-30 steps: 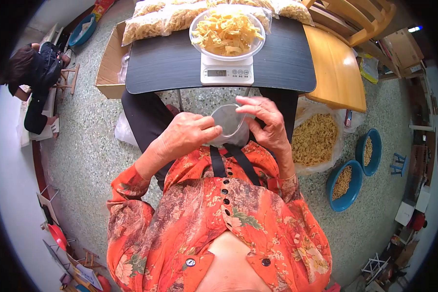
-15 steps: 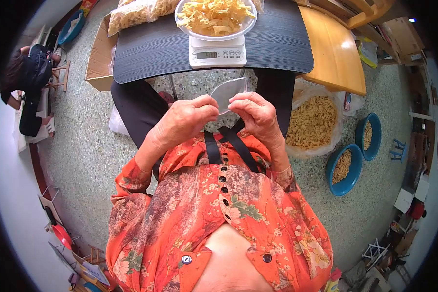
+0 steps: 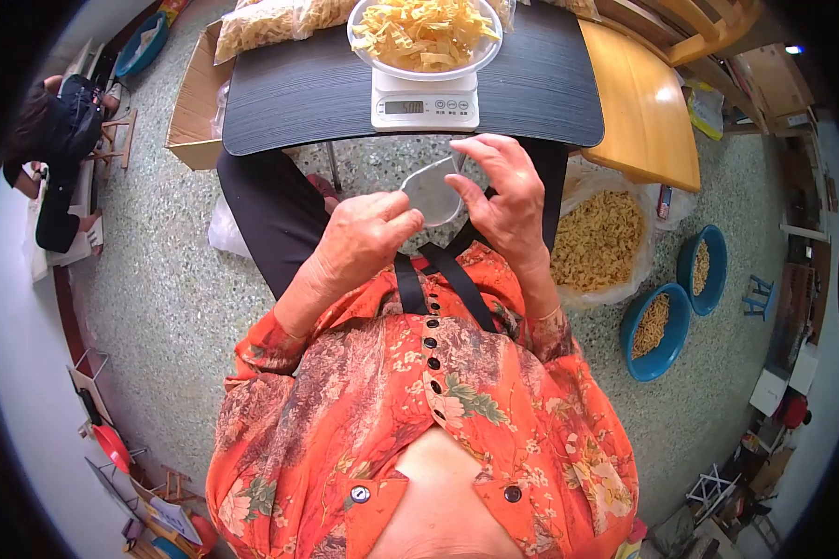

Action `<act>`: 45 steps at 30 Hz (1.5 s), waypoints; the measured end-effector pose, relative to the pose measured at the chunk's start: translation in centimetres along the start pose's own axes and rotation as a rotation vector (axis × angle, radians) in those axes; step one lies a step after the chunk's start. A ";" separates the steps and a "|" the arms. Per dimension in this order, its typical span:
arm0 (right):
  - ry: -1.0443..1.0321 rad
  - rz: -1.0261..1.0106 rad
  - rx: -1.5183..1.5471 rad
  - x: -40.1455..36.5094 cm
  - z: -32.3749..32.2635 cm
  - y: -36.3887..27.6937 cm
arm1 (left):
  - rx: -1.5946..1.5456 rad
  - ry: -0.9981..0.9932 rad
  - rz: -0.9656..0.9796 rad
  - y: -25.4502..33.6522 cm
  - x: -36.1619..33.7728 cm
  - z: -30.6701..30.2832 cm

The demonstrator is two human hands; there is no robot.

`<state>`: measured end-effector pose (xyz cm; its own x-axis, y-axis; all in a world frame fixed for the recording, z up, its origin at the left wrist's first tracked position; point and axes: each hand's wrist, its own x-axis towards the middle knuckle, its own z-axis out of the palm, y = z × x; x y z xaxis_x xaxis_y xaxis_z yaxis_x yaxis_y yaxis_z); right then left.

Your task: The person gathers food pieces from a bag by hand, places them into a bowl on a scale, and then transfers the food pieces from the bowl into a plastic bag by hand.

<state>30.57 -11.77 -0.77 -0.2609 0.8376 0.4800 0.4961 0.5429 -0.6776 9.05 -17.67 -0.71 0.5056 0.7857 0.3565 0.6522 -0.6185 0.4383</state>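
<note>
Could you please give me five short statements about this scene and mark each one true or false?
1. The left hand holds the edge of a clear plastic bag. True.
2. The right hand wears a glove. False: the right hand is bare.
3. A white scale stands on the dark table. True.
4. Nothing rests on the scale. False: a bowl of yellow strips rests on it.
5. Two blue basins stand on the floor. True.
</note>
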 end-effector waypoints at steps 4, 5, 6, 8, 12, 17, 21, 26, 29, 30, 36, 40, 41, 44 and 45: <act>-0.141 -0.050 -0.073 0.2 1.4 0.9 | 0.062 0.010 0.041 0.8 -0.6 0.4; -0.199 0.005 -0.037 0.0 1.8 1.1 | 0.061 0.020 0.045 0.8 -0.7 0.6; -0.205 -0.017 -0.011 0.1 2.2 0.6 | 0.091 0.020 0.049 0.8 -0.9 0.8; -0.313 -0.077 0.009 -0.2 3.1 -0.4 | 0.076 0.044 0.064 0.8 -1.0 1.7; -0.316 -0.120 -0.001 -0.1 3.8 -0.3 | 0.104 0.021 0.055 1.0 -1.4 1.8; -0.298 -0.065 -0.013 -0.1 3.8 0.6 | 0.087 0.082 -0.048 0.6 -1.8 0.7; -0.279 -0.024 0.120 0.7 3.9 -0.1 | -0.060 0.202 -0.161 0.7 -1.5 0.1; -0.014 -0.192 0.017 1.2 1.4 -2.3 | -0.038 0.188 -0.163 1.0 -1.5 -0.6; -0.239 0.003 0.294 0.0 -0.3 -5.0 | 0.000 0.215 -0.167 1.7 -1.1 -0.3; -0.240 0.013 0.268 -0.5 0.0 -5.3 | 0.012 0.216 -0.168 1.8 -1.0 -0.3; -0.241 -0.013 0.286 -1.8 1.3 -3.4 | -0.160 0.246 -0.191 1.9 -1.2 -0.6; -0.266 -0.090 0.382 -0.2 1.8 -4.3 | -0.170 0.288 -0.236 2.5 -1.8 -2.7; -0.267 -0.093 0.382 0.1 2.0 -4.6 | -0.129 0.321 -0.252 2.5 -1.9 -3.3; -0.170 -0.184 0.447 2.2 1.2 -6.2 | -0.044 0.443 -0.289 2.3 -2.0 -6.0; -0.123 -0.174 0.422 3.1 0.5 -6.4 | -0.033 0.496 -0.292 1.9 -2.0 -6.8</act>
<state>26.13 -12.66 4.75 -0.4189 0.7192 0.5543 0.0625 0.6318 -0.7726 5.45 -20.45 5.02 -0.0233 0.8301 0.5571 0.7027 -0.3828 0.5997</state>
